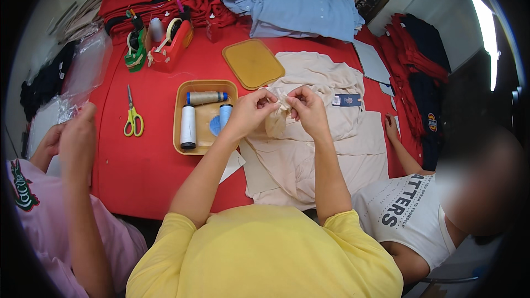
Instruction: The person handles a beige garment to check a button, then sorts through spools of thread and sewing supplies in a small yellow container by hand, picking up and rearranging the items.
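A cream garment (pixel 317 160) lies spread on the red-covered table in front of me. My left hand (pixel 253 109) and my right hand (pixel 307 111) are raised close together over its left side, both closed in a pinch. Between them they hold a gathered bit of the cream cloth; whether a needle or thread is there is too small to tell. A dark blue hang tag (pixel 348 100) rests on the garment to the right. Just left of my left hand stands a tan plastic box (pixel 178 121) with a white thread spool (pixel 188 126), a beige one (pixel 207 97) and a light blue one (pixel 225 113).
The tan lid (pixel 254 65) lies beyond the box, yellow-handled scissors (pixel 132 117) to its left. Green (pixel 134 49) and red (pixel 174 47) tape dispensers stand farther back. Red clothes (pixel 160 0) and blue shirts (pixel 292 3) are piled behind. People work on both sides.
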`<state>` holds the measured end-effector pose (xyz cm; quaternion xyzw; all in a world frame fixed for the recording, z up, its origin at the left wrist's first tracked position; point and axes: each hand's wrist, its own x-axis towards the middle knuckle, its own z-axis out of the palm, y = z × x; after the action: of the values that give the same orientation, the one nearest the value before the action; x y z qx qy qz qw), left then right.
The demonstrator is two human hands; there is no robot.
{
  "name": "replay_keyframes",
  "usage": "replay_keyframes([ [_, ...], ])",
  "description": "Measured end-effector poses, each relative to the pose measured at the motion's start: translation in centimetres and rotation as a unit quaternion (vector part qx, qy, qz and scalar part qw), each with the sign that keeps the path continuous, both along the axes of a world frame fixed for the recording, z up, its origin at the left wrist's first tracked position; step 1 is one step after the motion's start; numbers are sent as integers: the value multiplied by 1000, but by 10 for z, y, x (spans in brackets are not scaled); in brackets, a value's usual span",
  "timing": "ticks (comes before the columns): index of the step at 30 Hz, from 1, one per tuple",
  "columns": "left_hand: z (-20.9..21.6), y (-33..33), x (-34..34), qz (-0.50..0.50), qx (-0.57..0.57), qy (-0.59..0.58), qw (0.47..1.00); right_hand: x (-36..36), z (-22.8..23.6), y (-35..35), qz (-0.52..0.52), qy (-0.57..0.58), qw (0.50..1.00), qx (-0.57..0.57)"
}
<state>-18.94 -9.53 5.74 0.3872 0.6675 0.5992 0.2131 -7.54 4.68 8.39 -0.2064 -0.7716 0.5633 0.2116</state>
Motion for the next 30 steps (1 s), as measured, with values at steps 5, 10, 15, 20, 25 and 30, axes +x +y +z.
replay_keyframes([
  [5,-6,4,4,90,12,253,963,1,-7,0,34,45,997,-61],
  [10,-7,8,6,121,47,388,912,7,-20,3,37,49,997,53],
  [15,-19,11,-7,-74,62,-232,968,2,-30,7,62,79,993,66],
  [20,-26,11,-15,-91,4,-296,951,6,-21,7,112,73,989,-57],
  [25,-5,9,-21,-135,-67,-212,965,5,-9,1,110,44,993,11],
  [30,-10,11,-17,-76,-10,-85,993,2,-6,-3,67,-10,958,278],
])
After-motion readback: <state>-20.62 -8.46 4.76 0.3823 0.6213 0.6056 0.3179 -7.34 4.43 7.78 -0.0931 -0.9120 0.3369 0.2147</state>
